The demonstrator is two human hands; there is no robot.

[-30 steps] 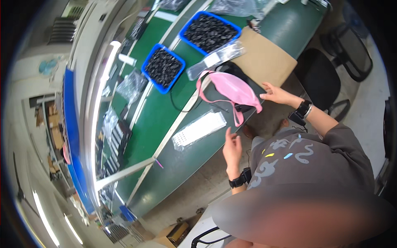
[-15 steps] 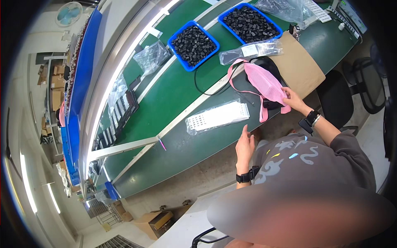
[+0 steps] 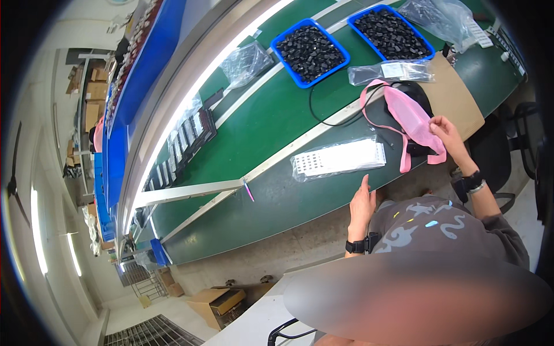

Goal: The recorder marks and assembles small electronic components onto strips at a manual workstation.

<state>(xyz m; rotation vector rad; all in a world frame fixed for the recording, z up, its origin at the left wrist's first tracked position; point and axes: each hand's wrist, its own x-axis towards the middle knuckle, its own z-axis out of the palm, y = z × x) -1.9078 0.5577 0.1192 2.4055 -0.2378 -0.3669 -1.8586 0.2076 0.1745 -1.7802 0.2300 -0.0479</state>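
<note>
My right hand (image 3: 444, 128) pinches the edge of a pink mesh bag (image 3: 412, 118), fingers closed on the fabric near its right side. The bag lies partly draped over a black object (image 3: 416, 92) on the green bench (image 3: 259, 127), and its pink strap (image 3: 402, 158) hangs down over the bench's front edge. My left hand (image 3: 362, 205) holds nothing: the fingers are straight and together, pointing up at the bench's front edge, just below a clear packet holding a white perforated tray (image 3: 339, 158). I cannot tell whether the fingertips touch the bench.

The clear packet lies flat on the darker front strip of the bench, left of the pink bag and apart from it. A thin black cable (image 3: 323, 118) loops across the green surface between the packet and the bag. A brown cardboard sheet (image 3: 459, 98) lies under the bag's right side. Behind the bag sits a flat clear bag with a white label (image 3: 392, 71). Farther back stand two blue trays full of small black parts, one on the left (image 3: 310, 52) and one on the right (image 3: 391, 33), side by side. A crumpled clear bag (image 3: 247, 60) lies left of the trays, another one (image 3: 441, 17) right of them.
</note>
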